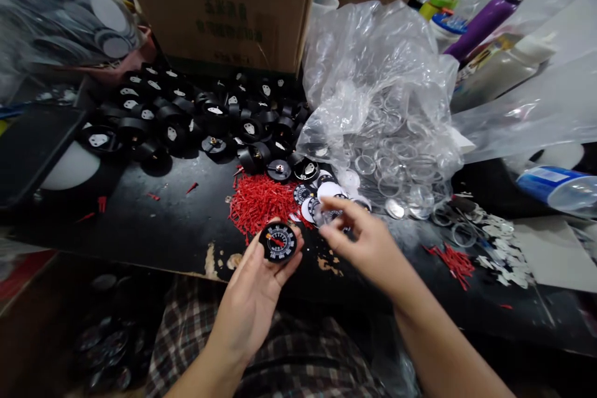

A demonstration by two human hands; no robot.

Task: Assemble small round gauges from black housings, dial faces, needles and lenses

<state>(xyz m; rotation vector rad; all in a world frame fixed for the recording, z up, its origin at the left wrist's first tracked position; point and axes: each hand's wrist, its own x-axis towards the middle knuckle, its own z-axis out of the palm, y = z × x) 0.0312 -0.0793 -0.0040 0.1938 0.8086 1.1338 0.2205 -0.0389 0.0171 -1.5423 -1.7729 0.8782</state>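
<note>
My left hand [254,295] is closed around a small round dial gauge [278,242], its face turned up. The gauge has a black rim, a black face with white markings and a red pointer. To its right, my right hand [357,233] is slightly blurred, thumb and fingers pinched on what looks like a clear plastic lens [321,214]. Just beyond the hands lie a heap of red pointers [263,202] and several printed dial discs [305,194], some showing white backs. The lens in my right hand is apart from the gauge.
Many black gauge housings [214,109] crowd the back left, before a cardboard box [219,12]. A plastic bag [373,56] spills clear lenses [389,161]. On the right lie more red pointers [453,264], white metal pieces [506,255], a blue-labelled bottle [559,186] and a purple flask [487,22].
</note>
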